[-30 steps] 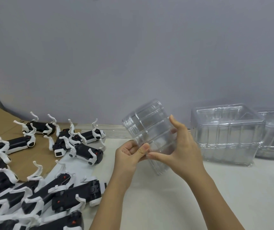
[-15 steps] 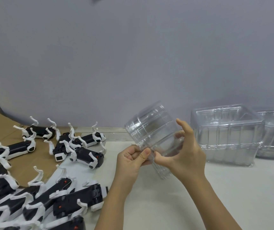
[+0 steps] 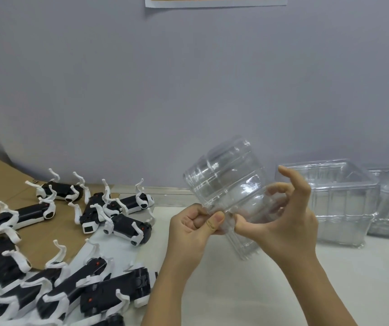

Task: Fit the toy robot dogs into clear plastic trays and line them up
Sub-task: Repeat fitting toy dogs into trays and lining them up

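Since a moment ago my right index finger has lifted off the tray wall. Left of my hands the toy robot dogs (image 3: 120, 222) lie loose. My left hand (image 3: 194, 230) pinches the rim of the clear tray (image 3: 226, 182), held up between both hands. My right hand (image 3: 285, 222) thumbs that rim, with its lower fingers curled behind the wall. I judge the tray light, thin, springy and slick, so I'd grip the stiffer rim. The stacked trays (image 3: 330, 198) sit right of my hands.

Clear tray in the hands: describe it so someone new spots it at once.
Over the white tabletop, right of the pile of black-and-white toy dogs, the left hand and right hand meet mid-frame. Between them is the clear tray, pinched at its rim. Unlike the stacked trays resting by the wall further right, it is raised off the table and tilted.
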The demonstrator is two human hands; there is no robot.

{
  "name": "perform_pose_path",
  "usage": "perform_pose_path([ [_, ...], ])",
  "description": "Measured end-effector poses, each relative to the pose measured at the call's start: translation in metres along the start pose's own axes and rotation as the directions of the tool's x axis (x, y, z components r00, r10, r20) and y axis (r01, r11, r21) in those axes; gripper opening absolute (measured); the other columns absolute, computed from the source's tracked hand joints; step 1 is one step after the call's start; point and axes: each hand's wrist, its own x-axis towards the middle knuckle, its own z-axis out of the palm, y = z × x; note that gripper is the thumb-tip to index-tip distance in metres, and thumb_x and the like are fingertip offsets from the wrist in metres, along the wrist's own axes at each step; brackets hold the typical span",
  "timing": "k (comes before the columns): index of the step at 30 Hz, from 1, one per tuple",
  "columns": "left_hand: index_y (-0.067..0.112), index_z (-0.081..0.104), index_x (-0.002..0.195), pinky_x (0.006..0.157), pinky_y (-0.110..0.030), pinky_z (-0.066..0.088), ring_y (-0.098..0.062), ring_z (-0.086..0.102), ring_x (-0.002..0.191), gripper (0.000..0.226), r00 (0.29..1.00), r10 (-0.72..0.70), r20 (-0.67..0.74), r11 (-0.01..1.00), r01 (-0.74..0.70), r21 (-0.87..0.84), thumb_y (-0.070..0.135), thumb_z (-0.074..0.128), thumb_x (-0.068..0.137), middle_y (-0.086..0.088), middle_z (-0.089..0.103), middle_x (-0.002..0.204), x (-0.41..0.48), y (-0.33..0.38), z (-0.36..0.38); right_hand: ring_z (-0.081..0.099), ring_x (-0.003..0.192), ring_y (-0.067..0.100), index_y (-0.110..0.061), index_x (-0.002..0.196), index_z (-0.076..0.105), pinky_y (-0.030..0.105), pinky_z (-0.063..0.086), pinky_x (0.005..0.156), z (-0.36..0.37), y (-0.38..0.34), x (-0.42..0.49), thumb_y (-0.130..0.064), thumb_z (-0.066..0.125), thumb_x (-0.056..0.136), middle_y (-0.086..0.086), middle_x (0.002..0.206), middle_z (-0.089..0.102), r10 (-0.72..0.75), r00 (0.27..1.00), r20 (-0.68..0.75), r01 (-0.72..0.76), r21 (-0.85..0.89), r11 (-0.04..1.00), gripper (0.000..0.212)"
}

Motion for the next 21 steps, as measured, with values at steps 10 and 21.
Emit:
perform_pose_path([
  [10,0.014,0.080,0.076,0.064,-0.019,0.056,-0.013,0.073,0.073,0.011,0.984,-0.088,-0.157,0.985,0.063,-0.159,0.008,0.073,0.070,-0.008,0.075,0.078,-0.003,-0.003,-0.013,0.057,0.059,0.000,-0.055,0.119,0.041,0.007,0.046,0.058,-0.065,0.032,0.039,-0.017,0.088,0.059,-0.012,0.089,0.056,0.165,0.968,-0.190,-0.110,0.268,0.957,0.085],
  [21,0.001,0.058,0.064,0.040,-0.022,0.042,-0.015,0.049,0.037,0.029,0.809,-0.417,-0.414,0.829,0.526,0.193,0.015,0.078,0.081,-0.004,0.056,0.046,0.013,-0.081,-0.004,0.052,0.063,0.018,-0.061,0.113,0.043,0.024,0.053,0.060,-0.042,0.017,0.029,-0.034,0.089,0.052,-0.001,0.096,0.059,0.251,0.962,-0.108,-0.183,0.424,0.887,0.081],
])
